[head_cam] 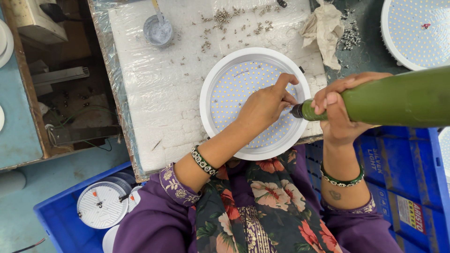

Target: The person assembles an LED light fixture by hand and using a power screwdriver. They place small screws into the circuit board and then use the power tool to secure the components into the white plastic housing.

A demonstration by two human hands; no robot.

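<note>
Blue plastic crate (56,215) nearest, below-left of the round light panel (234,89), holding ribbed white discs. Left hand (267,105) rests on the panel's dotted face, fingers pinched at the tool tip; what they pinch, cannot tell. Right hand (340,110) wrapped closed around a smooth green cylindrical screwdriver (393,96), at the panel's right rim. Panel sits on a rough white foam slab (154,93). Beyond the panel: scattered small metal screws (222,18), grey paste cup (158,30), crumpled cloth (323,30).

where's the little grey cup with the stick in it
In the head view, the grey cup stands at the top left of the white foam pad, up and left of the round light panel, with scattered screws to its right.
</note>
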